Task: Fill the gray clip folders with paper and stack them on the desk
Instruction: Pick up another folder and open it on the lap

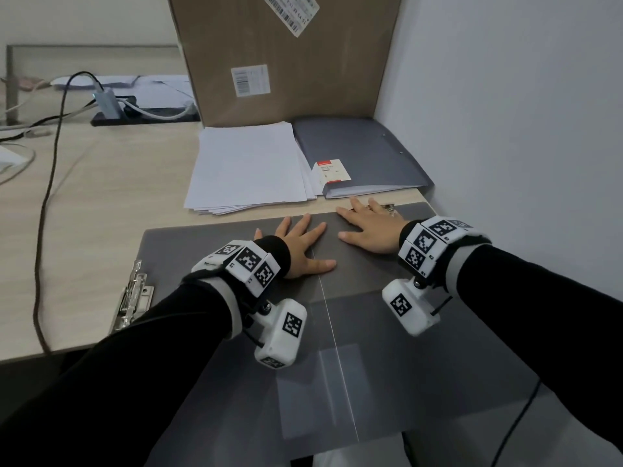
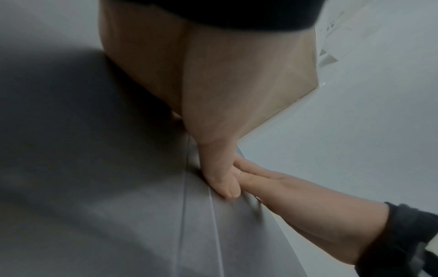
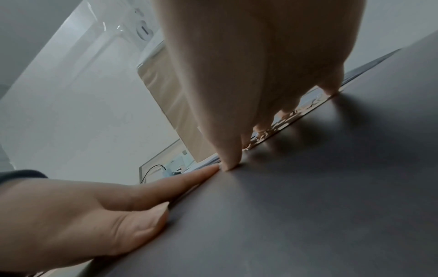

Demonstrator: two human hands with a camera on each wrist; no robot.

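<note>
Here the open gray clip folder (image 1: 215,251) lies spread across the near desk edge, both covers flat. The left hand (image 1: 300,246) and right hand (image 1: 369,230) press on it with straight, spread fingers, gripping nothing, probably to keep it open. I see no paper inside. Beyond lie loose paper (image 1: 249,166) and, to its right, a closed folder (image 1: 364,156) showing sheet edges.

My left hand (image 2: 189,84) lies flat on the gray folder (image 2: 94,187), thumb touching my right hand's (image 2: 308,215) fingers (image 2: 251,174).
</note>
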